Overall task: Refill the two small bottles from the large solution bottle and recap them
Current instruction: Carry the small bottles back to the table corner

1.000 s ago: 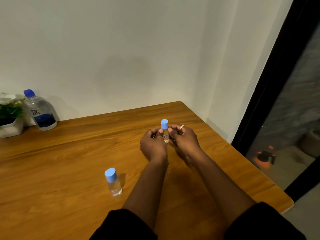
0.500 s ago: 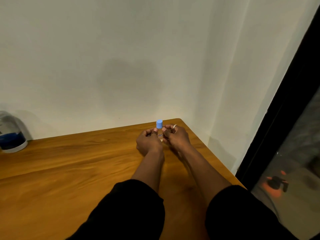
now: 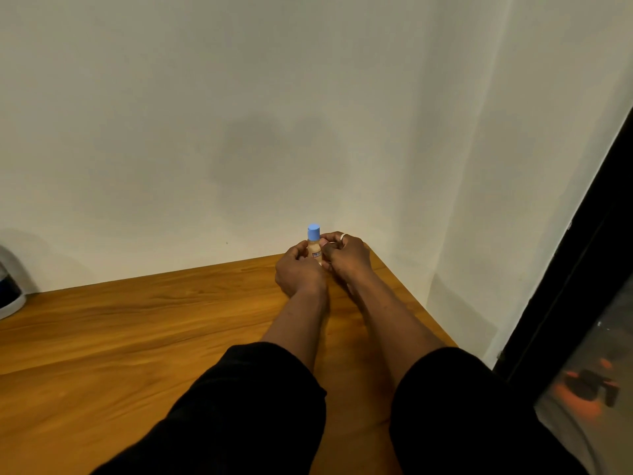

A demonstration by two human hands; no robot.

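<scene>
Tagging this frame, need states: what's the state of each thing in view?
small bottle: upright, blue cap on, held between both hands.
left hand: grips the small bottle.
right hand: grips the small bottle.
large bottle: standing at the left edge, mostly cut off; cap unseen.

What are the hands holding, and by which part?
The left hand and right hand grip the small bottle by its clear body, below the blue cap.

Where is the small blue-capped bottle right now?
In the head view, mid-frame, the small bottle is held upright between the left hand and right hand, near the far right corner of the table.
</scene>
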